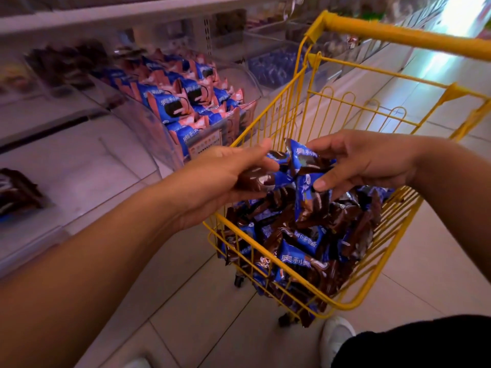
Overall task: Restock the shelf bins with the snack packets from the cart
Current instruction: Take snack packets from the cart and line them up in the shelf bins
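The snack packets are small glossy pillow-shaped wrappers, blue on one part and chocolate brown on the other, printed with white characters and a picture of a dark sandwich biscuit. A heap of these blue-and-brown packets (297, 245) fills the bottom of the yellow wire shopping cart (353, 301), lying at every angle, some face up, some on edge. Above the heap, the left hand (225, 176) curls its fingers around a small bunch of blue-and-brown packets (268, 176), whose long axes run roughly left to right with the brown ends toward the palm. The right hand (364, 160) pinches another packet cluster (310, 181) between thumb and fingers; the lowest packet of it hangs nearly upright, its long axis running top to bottom, brown end down toward the heap. The two held bunches touch each other between the hands, over the cart's near-left part. To the left of the cart, a clear plastic shelf bin (148, 128) with a curved front holds blue-and-pink packets (186, 99) of the same shape, stacked high and mostly standing on edge, facing outward. Further left, a neighbouring clear bin holds dark brown packets (69, 65), blurred. At the far left edge, a few dark brown packets (16, 192) lie on a lower white shelf surface. A white shoe (336, 338) stands on the pale tiled floor just beside the cart's near corner.
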The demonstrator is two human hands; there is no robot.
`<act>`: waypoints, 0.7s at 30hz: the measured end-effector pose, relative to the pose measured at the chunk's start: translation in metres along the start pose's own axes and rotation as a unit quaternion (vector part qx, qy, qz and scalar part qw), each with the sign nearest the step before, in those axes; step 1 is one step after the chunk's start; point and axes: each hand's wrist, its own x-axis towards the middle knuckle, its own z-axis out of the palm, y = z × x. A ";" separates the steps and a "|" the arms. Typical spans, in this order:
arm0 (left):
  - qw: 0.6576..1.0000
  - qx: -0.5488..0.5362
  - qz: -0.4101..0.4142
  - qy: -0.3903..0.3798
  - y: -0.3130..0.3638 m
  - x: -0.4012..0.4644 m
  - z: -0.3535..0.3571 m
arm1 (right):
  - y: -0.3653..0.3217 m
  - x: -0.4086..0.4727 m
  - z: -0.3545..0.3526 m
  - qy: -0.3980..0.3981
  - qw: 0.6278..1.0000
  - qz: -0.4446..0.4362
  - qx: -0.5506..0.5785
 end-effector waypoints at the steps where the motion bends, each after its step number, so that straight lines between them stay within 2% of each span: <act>1: 1.000 0.010 0.016 0.019 -0.003 0.002 -0.001 | 0.000 0.000 0.001 -0.001 1.000 0.001 -0.009; 5: 0.995 0.071 0.035 0.068 -0.008 0.006 -0.005 | 0.001 -0.001 0.004 0.034 0.998 -0.008 -0.054; 8: 0.995 0.046 0.015 0.084 -0.005 0.006 -0.004 | -0.001 -0.001 0.004 0.041 0.997 -0.019 -0.058; 11: 0.994 0.004 0.005 0.109 -0.005 0.007 -0.001 | -0.006 -0.001 0.007 0.011 0.999 -0.025 -0.040; 16: 0.993 -0.054 -0.007 0.108 0.000 0.009 0.007 | -0.014 0.007 0.023 0.012 0.992 -0.024 -0.124; 21: 0.998 0.010 0.000 0.059 -0.002 0.009 0.004 | -0.015 0.005 0.024 0.050 0.995 -0.041 -0.079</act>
